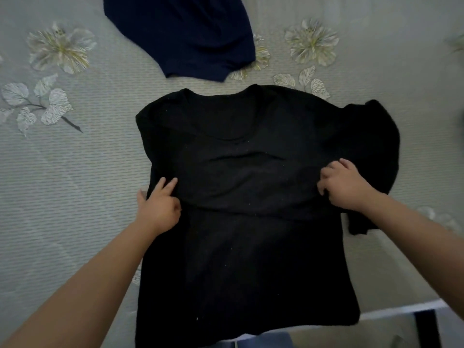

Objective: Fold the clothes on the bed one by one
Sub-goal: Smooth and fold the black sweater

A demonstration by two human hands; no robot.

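A black T-shirt [241,177] lies flat on the bed, neckline pointing away from me, its hem hanging over the near edge. My left hand [158,204] pinches the fabric at the shirt's left side, about mid-height. My right hand [344,185] grips a fold of the shirt at its right side, next to the bunched right sleeve [374,136]. A crease runs across the shirt between the two hands.
A dark navy garment [185,33] lies further back on the bed, just beyond the shirt's collar. The bedsheet [62,172] is grey-green with a pale flower print. The bed's near edge and a dark floor strip [424,325] show at lower right.
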